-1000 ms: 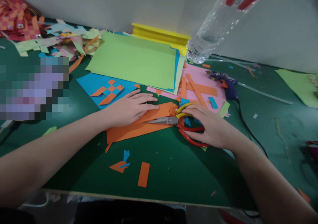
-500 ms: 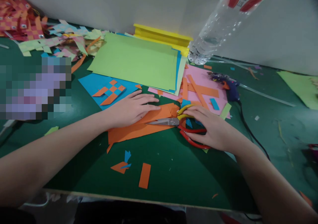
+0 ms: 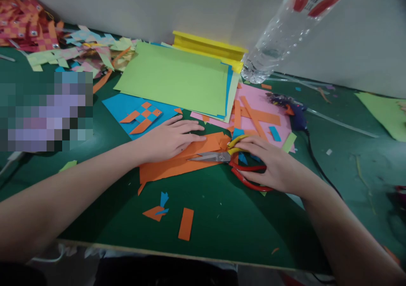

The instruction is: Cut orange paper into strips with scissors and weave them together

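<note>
Both hands unmoved — left hand (image 3: pixel 169 138) still flat on orange paper (image 3: pixel 177 164), right hand (image 3: pixel 275 167) still curled over scissors (image 3: pixel 236 164).

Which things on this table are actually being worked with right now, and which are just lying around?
In use:
left hand flat on the orange paper
right hand on the scissors, blades shut on the paper

Lying about:
green sheets
woven piece
glue gun
plastic bottle
orange scraps

Bottle (image 3: pixel 285 28) top cut off by frame edge; pixelated patch (image 3: pixel 46 112) left hides whatever's there.
</note>
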A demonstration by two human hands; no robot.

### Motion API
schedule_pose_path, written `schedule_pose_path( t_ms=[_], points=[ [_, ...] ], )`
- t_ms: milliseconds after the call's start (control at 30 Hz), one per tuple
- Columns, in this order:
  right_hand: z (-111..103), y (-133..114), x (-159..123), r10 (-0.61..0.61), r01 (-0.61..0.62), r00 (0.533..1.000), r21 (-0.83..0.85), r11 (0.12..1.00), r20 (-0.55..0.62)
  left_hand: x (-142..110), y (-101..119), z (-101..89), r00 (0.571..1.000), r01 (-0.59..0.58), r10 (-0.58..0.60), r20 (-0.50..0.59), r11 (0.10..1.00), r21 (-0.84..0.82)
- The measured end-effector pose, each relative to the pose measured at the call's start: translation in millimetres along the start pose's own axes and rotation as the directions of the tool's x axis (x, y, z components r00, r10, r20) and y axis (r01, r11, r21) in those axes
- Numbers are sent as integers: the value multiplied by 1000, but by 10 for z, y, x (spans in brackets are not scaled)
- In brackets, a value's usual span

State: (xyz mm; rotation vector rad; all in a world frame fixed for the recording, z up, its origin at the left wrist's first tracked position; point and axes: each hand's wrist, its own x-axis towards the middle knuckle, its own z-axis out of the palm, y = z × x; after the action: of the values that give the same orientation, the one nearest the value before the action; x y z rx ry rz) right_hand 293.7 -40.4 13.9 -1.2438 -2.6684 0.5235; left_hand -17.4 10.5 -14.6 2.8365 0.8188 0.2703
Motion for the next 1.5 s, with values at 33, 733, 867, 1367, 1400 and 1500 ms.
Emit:
schedule_pose_path(
  t_ms=[33,733,867,1367,1400,1500],
  points=[
    [-3,8,-6,-8,8,1000,-3,1000,5,0,0,-1,1000,3,-3,4,1000,-1],
    [36,-91,9,17,-18,1000,-45,999,-3,20,27,1,1000,-10,10,7,1000,19],
    [12,-72,-2,-18,19,1000,-24,1000,17,27,19,-4,1000,-7,7,3,1000,14],
    [-3,-65,12,1,-1,1000,-13,1000,-12,73,173,52,981,71,-76,-176,997,-36],
    [-7,-66,13,5,-5,1000,-15,1000,-4,69,165,40,980,45,-53,-192,998,-42],
    [-23,-67,15,14,-14,999,-18,1000,29,37,122,-10,978,-26,22,-207,999,-21]
  ],
)
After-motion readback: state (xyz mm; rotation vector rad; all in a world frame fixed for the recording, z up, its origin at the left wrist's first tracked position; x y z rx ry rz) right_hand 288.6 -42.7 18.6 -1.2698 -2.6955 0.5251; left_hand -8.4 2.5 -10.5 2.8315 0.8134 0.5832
